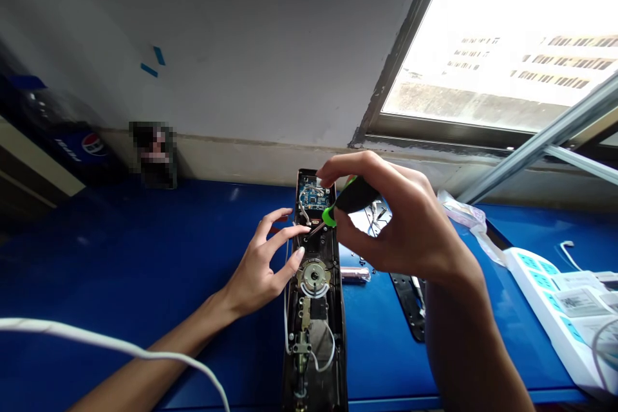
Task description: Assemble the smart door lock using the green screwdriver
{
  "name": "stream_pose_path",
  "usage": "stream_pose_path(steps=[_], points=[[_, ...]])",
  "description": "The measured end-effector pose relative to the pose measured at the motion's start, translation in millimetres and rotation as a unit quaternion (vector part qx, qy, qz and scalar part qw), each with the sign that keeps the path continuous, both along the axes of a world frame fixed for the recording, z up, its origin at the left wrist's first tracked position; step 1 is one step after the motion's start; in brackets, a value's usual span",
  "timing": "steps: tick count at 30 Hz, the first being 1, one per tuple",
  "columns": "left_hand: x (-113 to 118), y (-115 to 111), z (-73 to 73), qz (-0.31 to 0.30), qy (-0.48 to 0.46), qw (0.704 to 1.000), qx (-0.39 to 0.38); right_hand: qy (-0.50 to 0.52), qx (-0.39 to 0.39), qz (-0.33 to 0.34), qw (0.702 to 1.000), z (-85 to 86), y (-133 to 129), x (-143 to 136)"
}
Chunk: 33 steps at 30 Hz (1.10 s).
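Note:
A long black electronic door lock (316, 251), its inside exposed, lies lengthwise in front of me. It has a blue circuit board (313, 194) at the far end, a round metal hub (315, 275) mid-length and white wires. My right hand (405, 219) grips a black and green screwdriver (355, 196) from above, with the shaft slanting down left into the housing. Beside the screwdriver's tip, my left hand (263, 264) has its fingers spread, index finger and thumb reaching over the housing's left edge. Whether a screw sits under the tip is too small to tell.
Right of the lock, the blue table (381, 360) holds small screws, a pinkish wrapped piece (356, 275) and a black plate (408, 309). A white power strip (541, 309) lies farther right. A white cable (120, 347) crosses the lower left; a Pepsi bottle (77, 148) stands back left.

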<state>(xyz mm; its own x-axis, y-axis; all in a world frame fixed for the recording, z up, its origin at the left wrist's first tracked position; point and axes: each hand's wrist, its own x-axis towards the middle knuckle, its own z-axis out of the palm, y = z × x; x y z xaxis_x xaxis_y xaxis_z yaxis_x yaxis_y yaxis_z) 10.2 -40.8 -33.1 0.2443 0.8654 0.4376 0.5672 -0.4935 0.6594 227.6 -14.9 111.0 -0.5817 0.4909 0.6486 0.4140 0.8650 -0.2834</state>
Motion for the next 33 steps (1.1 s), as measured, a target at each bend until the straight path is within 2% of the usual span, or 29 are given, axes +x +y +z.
stream_pose_path(steps=[5,9,17,23,26,30,33], points=[[0.3,0.6,0.3,-0.002,-0.002,1.000,0.000,-0.004,0.006,-0.023,1.000,0.0,-0.4,-0.4],[1.1,0.9,-0.2,-0.001,-0.003,1.000,0.005,0.004,-0.015,-0.011,1.000,0.2,-1.1,-0.9],[2.1,1.2,1.4,0.001,-0.002,1.000,0.004,0.018,-0.006,-0.024,1.000,1.6,-0.8,-0.2],[4.7,6.1,-2.7,0.003,-0.030,0.997,0.067,0.089,-0.009,-0.035,0.995,6.7,-7.2,2.9],[6.7,7.7,-4.1,0.017,-0.039,0.994,0.100,0.093,-0.022,-0.043,0.995,9.6,-10.6,5.8],[7.8,6.4,3.8,0.038,-0.019,0.991,0.123,0.103,-0.018,-0.046,0.993,14.1,-12.5,15.1],[10.5,6.1,16.8,0.016,-0.011,0.991,0.135,0.080,-0.020,-0.073,0.994,18.8,-12.0,28.4]])
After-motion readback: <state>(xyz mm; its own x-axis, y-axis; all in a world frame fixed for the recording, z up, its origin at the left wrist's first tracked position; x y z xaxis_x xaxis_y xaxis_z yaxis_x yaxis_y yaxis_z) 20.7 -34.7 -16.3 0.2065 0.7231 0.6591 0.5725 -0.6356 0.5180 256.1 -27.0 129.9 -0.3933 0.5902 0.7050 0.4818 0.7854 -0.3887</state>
